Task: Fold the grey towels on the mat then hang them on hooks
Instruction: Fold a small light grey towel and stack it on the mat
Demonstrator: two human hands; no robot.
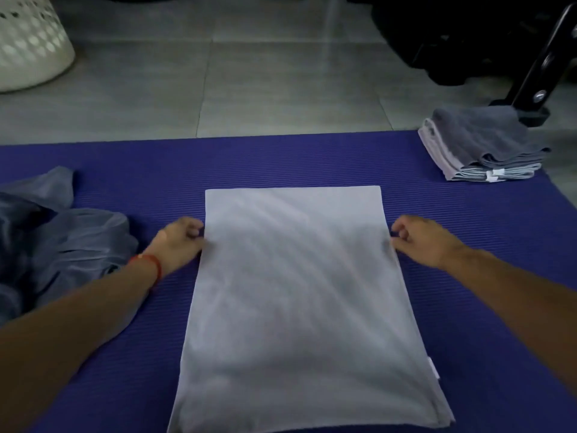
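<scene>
Your left hand (pixel 182 242) and right hand (pixel 418 240) each pinch a side edge of the pale grey rectangular towel (pixel 299 307), which lies flat on the ribbed blue mat (pixel 312 160). Lift both edges evenly and keep the corners aligned as you fold.

no readable text anywhere, small white tags on the folded towel stack (pixel 482 151) were too small and blurred to read, side tag on the flat grey towel (pixel 299 307) showed no legible print
</scene>
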